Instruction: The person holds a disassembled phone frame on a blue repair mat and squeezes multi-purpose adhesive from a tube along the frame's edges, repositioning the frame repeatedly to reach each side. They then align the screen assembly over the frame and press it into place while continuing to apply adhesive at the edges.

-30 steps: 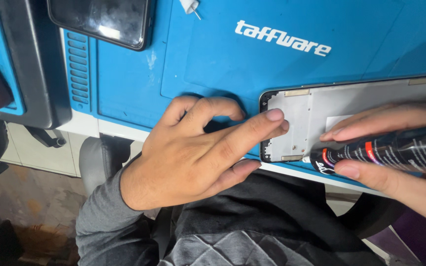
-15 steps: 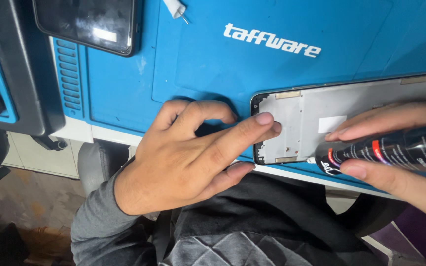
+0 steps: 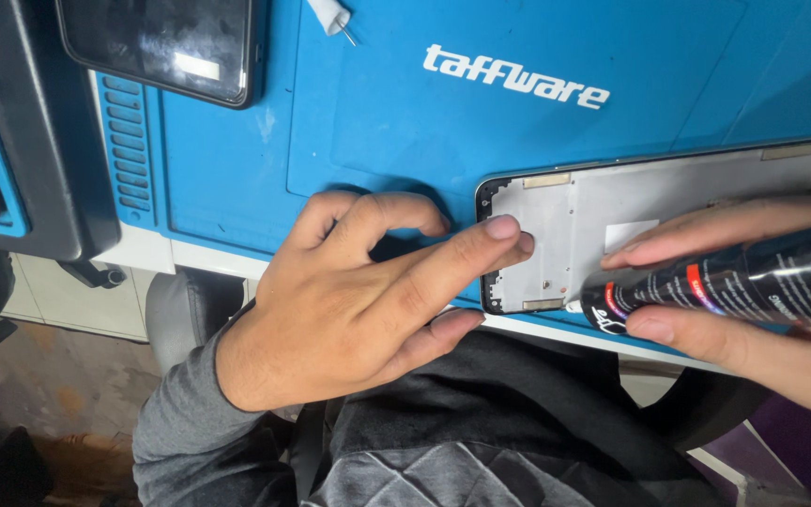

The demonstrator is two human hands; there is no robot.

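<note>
Phone frame (image 3: pixel 603 235): laid flat on the blue mat (image 3: pixel 377 131), at the mat's near edge.
Left hand (image 3: pixel 368 300): spread; one fingertip pressed on the frame's left end.
Right hand (image 3: pixel 753 310): pinched around a black glue tube (image 3: pixel 734 286), nozzle at the frame's lower corner.
Handling: judged light, thin, easily bent; best held by its edges.

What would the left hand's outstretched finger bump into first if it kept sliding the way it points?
The left hand points its finger rightward across the phone frame. Going straight on, it would probably meet the right hand holding the black glue tube, most likely its upper finger, though height is hard to judge.
</note>
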